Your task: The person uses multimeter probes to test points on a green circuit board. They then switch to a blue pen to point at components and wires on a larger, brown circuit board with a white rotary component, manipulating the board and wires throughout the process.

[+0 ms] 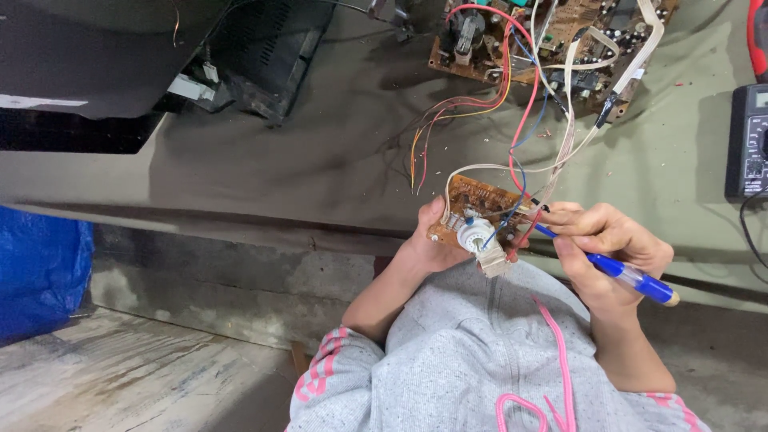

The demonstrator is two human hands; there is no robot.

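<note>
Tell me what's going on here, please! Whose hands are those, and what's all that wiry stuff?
A camera on a person's head looks down, so you see their own arms. The left hand holds a small brown circuit board with a white round part on it. The right hand holds a blue pen, its tip at that board. Coloured wires run up to a bigger circuit board lying on the grey-green table. A black meter sits at the right edge, and a dark casing lies at top left.
</note>
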